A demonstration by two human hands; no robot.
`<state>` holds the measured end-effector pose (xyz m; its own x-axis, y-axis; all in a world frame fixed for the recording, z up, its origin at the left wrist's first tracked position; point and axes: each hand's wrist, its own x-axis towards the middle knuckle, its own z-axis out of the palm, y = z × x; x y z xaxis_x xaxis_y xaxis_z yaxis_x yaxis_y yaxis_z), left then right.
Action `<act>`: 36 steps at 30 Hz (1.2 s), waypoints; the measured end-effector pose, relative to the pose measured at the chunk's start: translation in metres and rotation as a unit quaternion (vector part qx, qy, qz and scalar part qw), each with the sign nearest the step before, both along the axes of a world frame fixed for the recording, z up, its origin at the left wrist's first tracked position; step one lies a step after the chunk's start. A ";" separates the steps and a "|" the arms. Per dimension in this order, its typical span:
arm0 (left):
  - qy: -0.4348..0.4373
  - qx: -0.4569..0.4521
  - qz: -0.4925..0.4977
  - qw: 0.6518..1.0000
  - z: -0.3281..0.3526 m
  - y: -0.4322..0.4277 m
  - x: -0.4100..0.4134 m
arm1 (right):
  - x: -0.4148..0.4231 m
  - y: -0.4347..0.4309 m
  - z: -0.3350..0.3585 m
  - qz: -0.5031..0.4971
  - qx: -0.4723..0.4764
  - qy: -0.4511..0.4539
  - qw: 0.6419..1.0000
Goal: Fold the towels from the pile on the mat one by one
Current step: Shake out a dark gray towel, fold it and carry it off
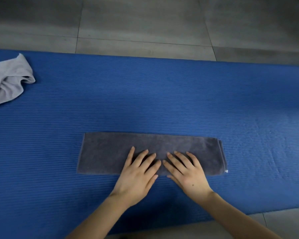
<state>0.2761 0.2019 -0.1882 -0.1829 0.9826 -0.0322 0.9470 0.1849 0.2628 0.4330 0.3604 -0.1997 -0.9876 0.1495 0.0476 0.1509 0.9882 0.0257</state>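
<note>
A grey tiled floor fills the top of the view, dim and darkening toward the corners, and a ribbed blue mat lies across it from side to side. The mat's left end runs out of frame, while its rounded right end shows at the far right. A strip of floor appears again along the bottom edge beneath the arms. Near the middle of the mat, close to the person, lies a dark grey towel, folded into a long narrow band with its long sides running left to right. Stacked layers show at its right end, and a small white tag pokes out at the near right corner. Both bare hands rest flat on the band's near half, side by side, index fingertips almost meeting. The left hand has its fingers straight and spread, pressing down and gripping nothing. The right hand lies the same way, flat and loose, its palm covering part of the towel's near edge. At the far left, well apart from the hands, a crumpled light grey towel lies on the mat, cut off by the frame's edge, so its full extent is hidden.
</note>
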 end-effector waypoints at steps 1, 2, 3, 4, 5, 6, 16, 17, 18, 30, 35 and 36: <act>0.006 -0.010 -0.001 1.000 0.001 -0.001 0.001 | -0.002 0.001 0.001 0.004 -0.002 0.016 1.000; 0.014 -0.015 -0.002 1.000 0.003 -0.001 0.003 | -0.005 0.001 0.004 0.007 -0.006 0.035 0.999; 0.026 -0.013 -0.001 1.000 0.005 -0.001 0.004 | -0.009 0.001 0.011 0.009 -0.009 0.050 0.999; 0.034 -0.009 0.002 0.999 0.007 0.000 0.005 | -0.014 0.002 0.017 0.008 -0.013 0.062 0.998; 0.035 0.003 0.010 0.999 0.009 0.001 0.005 | -0.019 0.003 0.026 0.003 -0.015 0.060 0.998; 0.037 0.022 0.020 0.999 0.010 0.004 0.005 | -0.025 0.006 0.033 -0.004 -0.013 0.045 0.999; -0.100 0.062 0.173 0.978 0.070 0.067 -0.043 | -0.116 0.061 0.129 -0.133 -0.101 -0.173 0.971; -0.149 0.045 0.203 0.967 0.078 0.073 -0.052 | -0.115 0.060 0.127 -0.178 -0.091 -0.058 0.978; -0.188 0.034 0.225 0.955 0.085 0.078 -0.060 | -0.109 0.053 0.127 -0.238 -0.078 0.060 0.966; -0.537 0.166 0.301 0.770 0.143 0.087 -0.060 | -0.085 -0.005 0.135 -0.427 -0.721 0.258 0.481; -0.579 0.200 0.288 0.736 0.157 0.083 -0.047 | -0.081 0.008 0.150 -0.375 -0.683 0.343 0.524; -0.584 0.204 0.285 0.732 0.159 0.082 -0.045 | -0.079 0.011 0.153 -0.366 -0.664 0.348 0.551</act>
<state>0.2316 0.2841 -0.0295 -0.6486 0.7290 -0.2188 -0.1689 0.1425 0.9753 0.3545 0.3713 -0.0470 -0.4504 0.8555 -0.2553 0.0389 -0.2668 -0.9630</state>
